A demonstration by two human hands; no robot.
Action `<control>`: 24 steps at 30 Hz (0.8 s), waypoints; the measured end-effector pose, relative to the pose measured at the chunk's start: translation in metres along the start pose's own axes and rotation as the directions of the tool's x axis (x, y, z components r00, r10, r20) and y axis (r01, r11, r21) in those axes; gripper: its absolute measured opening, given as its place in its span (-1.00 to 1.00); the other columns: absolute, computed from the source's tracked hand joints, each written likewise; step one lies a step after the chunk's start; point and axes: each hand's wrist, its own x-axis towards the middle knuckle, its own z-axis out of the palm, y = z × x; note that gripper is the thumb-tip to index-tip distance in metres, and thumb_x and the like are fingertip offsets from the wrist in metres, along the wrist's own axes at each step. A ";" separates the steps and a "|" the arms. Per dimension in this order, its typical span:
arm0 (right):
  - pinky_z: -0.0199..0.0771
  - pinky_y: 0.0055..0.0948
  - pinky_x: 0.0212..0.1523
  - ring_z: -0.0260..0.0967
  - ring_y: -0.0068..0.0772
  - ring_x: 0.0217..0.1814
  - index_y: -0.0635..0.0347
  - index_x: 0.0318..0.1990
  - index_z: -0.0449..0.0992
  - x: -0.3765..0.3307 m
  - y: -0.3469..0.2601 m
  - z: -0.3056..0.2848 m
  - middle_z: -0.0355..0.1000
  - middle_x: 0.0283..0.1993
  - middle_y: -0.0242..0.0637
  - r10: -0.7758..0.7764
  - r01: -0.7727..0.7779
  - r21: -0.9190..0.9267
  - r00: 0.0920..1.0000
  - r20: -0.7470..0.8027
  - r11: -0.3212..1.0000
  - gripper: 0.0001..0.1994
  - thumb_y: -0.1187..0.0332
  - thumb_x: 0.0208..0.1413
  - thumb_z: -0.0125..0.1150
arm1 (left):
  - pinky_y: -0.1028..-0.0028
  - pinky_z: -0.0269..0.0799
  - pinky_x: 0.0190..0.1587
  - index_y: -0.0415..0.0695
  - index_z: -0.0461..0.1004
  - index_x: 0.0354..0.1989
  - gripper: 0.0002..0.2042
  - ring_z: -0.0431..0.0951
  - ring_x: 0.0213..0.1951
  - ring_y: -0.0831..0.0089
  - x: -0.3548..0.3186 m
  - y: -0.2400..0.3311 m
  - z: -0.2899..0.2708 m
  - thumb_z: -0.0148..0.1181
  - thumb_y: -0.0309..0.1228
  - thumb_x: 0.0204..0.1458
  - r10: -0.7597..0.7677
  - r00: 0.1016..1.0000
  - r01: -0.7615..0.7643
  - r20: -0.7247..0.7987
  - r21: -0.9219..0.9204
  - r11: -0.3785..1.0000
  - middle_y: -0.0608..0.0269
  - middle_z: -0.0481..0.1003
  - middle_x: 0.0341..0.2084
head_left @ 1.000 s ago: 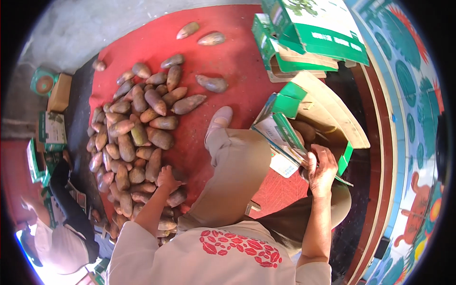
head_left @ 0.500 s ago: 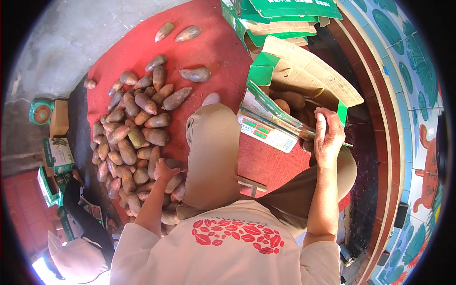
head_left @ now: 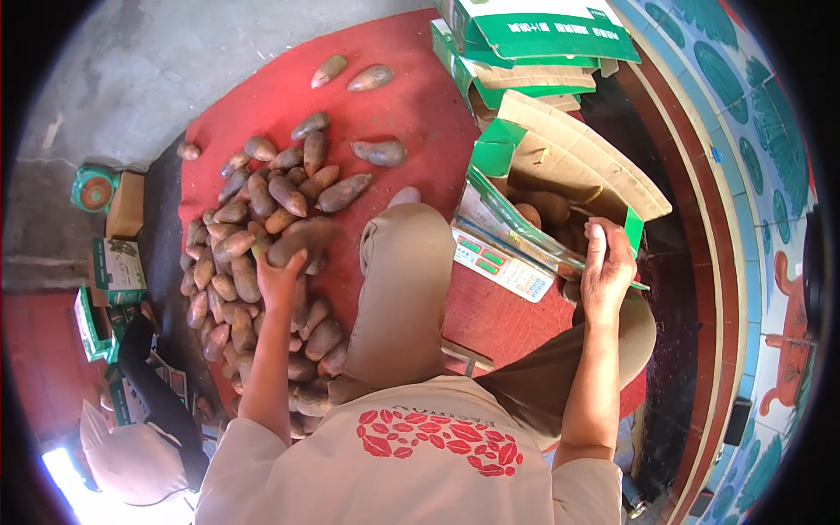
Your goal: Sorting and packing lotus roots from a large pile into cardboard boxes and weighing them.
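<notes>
While left grip (head_left: 280,282) grasps oblong tuber (head_left: 306,239), right grip (head_left: 607,278) touches cardboard box (head_left: 569,156), hold unclear.

Floor covering: matte red sheet (head_left: 427,114), spread wide.
Past its far edge: mottled grey concrete surface (head_left: 227,70).
Past its left edge: blackish floor strip (head_left: 164,210), farther out a dull red panel (head_left: 44,341).
Past its right edge: cream-edged dark red-brown ledge (head_left: 700,227).
Wall: pale-blue tile band (head_left: 741,254), then white tiles painted with teal leaves (head_left: 759,122) and an orange-brown animal figure (head_left: 794,337).
Light: white glare (head_left: 66,477), lower left.
</notes>
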 end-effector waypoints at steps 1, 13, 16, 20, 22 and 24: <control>0.40 -0.40 -0.30 0.41 -0.21 -0.38 0.30 -0.32 0.48 -0.001 0.001 0.001 0.44 -0.40 -0.15 0.011 -0.011 0.004 1.000 -0.007 1.000 -0.94 0.49 0.10 0.13 | 0.35 0.37 -0.06 -0.35 0.30 -0.02 -0.31 0.47 -0.17 0.21 0.001 0.028 -0.002 0.44 -0.19 -0.32 0.088 0.992 -0.091 -0.085 -0.033 0.995 -0.04 0.46 -0.20; 0.38 -0.39 -0.27 0.39 -0.26 -0.36 0.32 -0.31 0.49 -0.003 0.008 -0.001 0.45 -0.39 -0.18 0.101 -0.101 0.015 0.995 -0.013 0.995 -0.90 0.45 0.13 0.11 | 0.28 0.36 -0.01 -0.12 0.34 -0.02 -0.30 0.43 -0.09 0.16 -0.062 0.264 0.070 0.51 -0.29 -0.45 0.814 0.517 -0.725 0.267 -0.369 0.581 0.07 0.39 -0.18; 0.38 -0.39 -0.26 0.39 -0.26 -0.35 0.32 -0.31 0.49 -0.001 0.007 0.002 0.45 -0.39 -0.17 0.101 -0.101 0.034 0.995 0.008 0.994 -0.89 0.44 0.14 0.10 | 0.25 0.38 0.01 -0.13 0.33 -0.01 -0.29 0.45 -0.05 0.09 -0.079 0.283 0.115 0.50 -0.23 -0.44 0.804 0.509 -0.665 0.308 -0.452 0.594 -0.01 0.39 -0.12; 0.39 -0.36 -0.23 0.40 -0.24 -0.32 0.32 -0.28 0.49 0.000 0.007 0.005 0.45 -0.36 -0.14 0.120 -0.121 0.023 0.992 0.043 0.992 -0.86 0.42 0.16 0.06 | 0.27 0.23 0.16 -0.20 0.17 0.13 -0.25 0.29 0.10 0.04 -0.085 0.277 0.176 0.40 -0.28 -0.29 0.782 0.489 -0.695 0.386 -0.369 0.617 -0.07 0.28 0.02; 0.39 -0.36 -0.24 0.40 -0.26 -0.32 0.33 -0.29 0.49 -0.002 0.008 0.000 0.45 -0.36 -0.15 0.141 -0.141 -0.017 0.988 0.057 0.990 -0.85 0.41 0.17 0.06 | 0.25 0.21 0.18 -0.19 0.15 0.14 -0.26 0.25 0.12 0.02 -0.086 0.281 0.170 0.38 -0.30 -0.27 0.852 0.464 -0.764 0.242 -0.378 0.523 -0.05 0.26 0.04; 0.39 -0.38 -0.26 0.38 -0.30 -0.33 0.33 -0.28 0.48 -0.002 0.007 -0.002 0.44 -0.38 -0.18 0.145 -0.146 0.002 0.986 0.077 0.989 -0.83 0.38 0.18 0.07 | 0.22 0.19 0.18 -0.19 0.19 0.11 -0.31 0.23 0.13 0.02 -0.080 0.279 0.152 0.37 -0.32 -0.25 0.841 0.494 -0.746 0.221 -0.390 0.540 -0.03 0.24 0.05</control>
